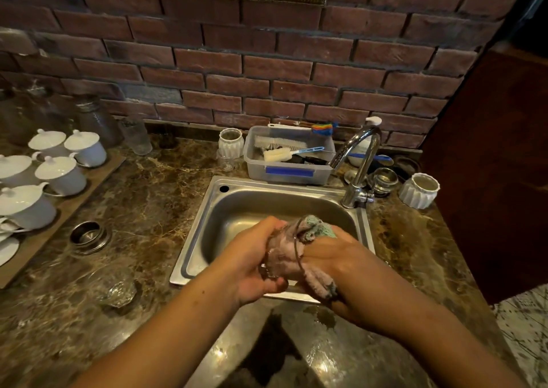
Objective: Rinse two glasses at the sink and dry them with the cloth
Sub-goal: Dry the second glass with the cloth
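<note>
While left hand point(252, 257) grips glass point(280, 257), cloth point(314, 233) fills it.

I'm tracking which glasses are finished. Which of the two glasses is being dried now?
The glass held over the sink, gripped by the left hand with the cloth stuffed inside. The other glass lies untouched on the counter.

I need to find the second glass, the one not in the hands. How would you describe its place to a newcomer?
Start from the steel sink and go left along its front edge onto the marble counter. There a clear cut glass lies near the left forearm. Unlike the white lidded cups farther left, it is transparent and faceted.
</note>
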